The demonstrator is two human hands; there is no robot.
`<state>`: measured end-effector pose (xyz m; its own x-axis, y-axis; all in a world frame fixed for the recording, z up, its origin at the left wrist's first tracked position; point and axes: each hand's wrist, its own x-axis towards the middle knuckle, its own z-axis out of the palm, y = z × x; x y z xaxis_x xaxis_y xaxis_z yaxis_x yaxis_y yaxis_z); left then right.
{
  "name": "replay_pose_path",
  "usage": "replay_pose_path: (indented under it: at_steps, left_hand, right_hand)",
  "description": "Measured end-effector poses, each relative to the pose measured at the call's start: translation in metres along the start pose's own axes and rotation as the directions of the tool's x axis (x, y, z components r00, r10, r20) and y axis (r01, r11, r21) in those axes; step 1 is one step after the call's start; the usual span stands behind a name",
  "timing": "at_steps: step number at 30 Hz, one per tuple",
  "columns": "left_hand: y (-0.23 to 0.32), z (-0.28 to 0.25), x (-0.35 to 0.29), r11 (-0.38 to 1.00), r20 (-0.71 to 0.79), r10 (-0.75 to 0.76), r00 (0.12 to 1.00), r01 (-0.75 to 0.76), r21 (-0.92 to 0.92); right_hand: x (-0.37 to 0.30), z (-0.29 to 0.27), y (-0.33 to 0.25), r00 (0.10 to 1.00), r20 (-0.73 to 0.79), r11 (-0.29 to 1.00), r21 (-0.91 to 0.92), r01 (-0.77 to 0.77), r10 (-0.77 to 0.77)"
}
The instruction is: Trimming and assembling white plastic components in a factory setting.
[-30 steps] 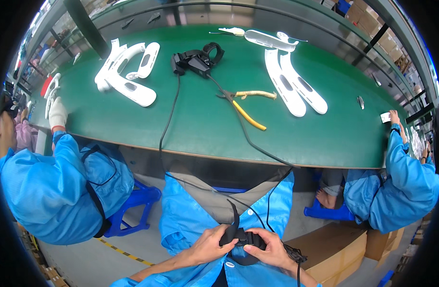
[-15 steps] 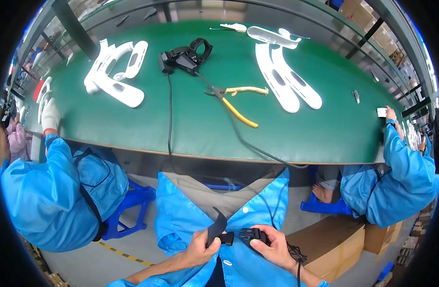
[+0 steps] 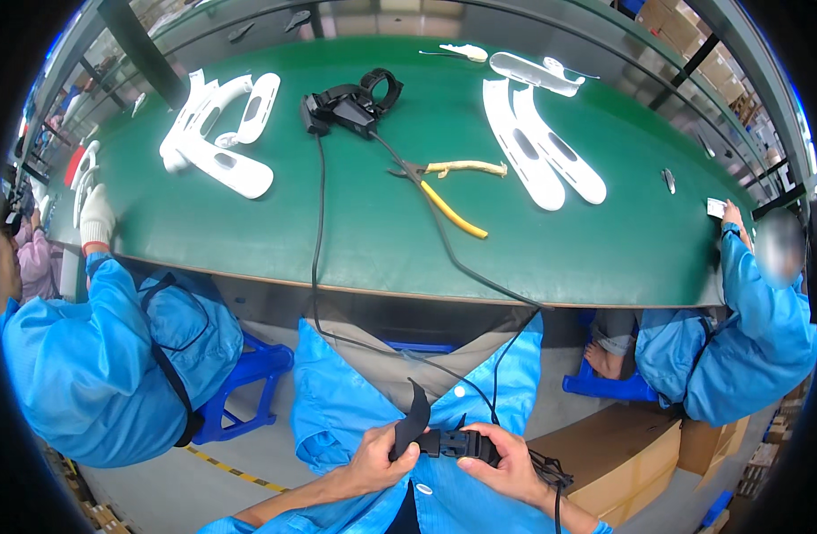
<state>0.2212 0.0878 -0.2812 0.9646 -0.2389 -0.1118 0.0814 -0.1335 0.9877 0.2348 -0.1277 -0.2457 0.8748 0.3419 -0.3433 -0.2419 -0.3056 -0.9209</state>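
At far left a co-worker's gloved hand (image 3: 97, 216) is on the counter (image 3: 195, 240), well apart from the first white parts (image 3: 248, 178). These lean across one another, so a knock to one would likely shift the rest.

Next is the black device (image 3: 348, 111); its two cables (image 3: 319, 214) run over the counter's near edge to the lap. A sharp tug or a snag there could drag it. One cable crosses the pliers (image 3: 460, 219) and might pull them along too.

At the waist, the left hand (image 3: 379, 456) is closed round the strap (image 3: 414, 416), its loose end sticking up. The buckle (image 3: 459, 442) sits between the hands, its halves meeting; whether it has latched I cannot tell. If misaligned, or with webbing caught between, it could slip apart or pinch a fingertip.

The right hand (image 3: 508, 467) grips the buckle's right end, thumb in front. Beside its wrist hangs bunched cord (image 3: 552, 467), which could tangle as that arm moves. The second white parts (image 3: 526, 147) lie farther off.
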Motion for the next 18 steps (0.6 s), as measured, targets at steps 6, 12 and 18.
replay_pose_path:
  at_steps: [6,12,18]
  left_hand:
    - [-0.003,0.003,-0.001,0.984,0.129,0.104,0.986,-0.121,0.129]
    - [0.002,0.004,0.005,0.998,0.053,-0.031,0.998,0.034,-0.053]
    - [0.0,0.012,0.011,0.99,0.095,-0.133,0.987,0.127,0.067]
  right_hand:
    - [0.006,0.0,-0.016,0.989,0.135,0.996,-0.059,0.071,-0.062]
    - [0.011,0.012,-0.021,0.985,0.17,0.991,-0.136,-0.007,0.03]
    - [0.011,0.021,0.001,0.988,0.019,0.988,-0.023,0.151,-0.151]
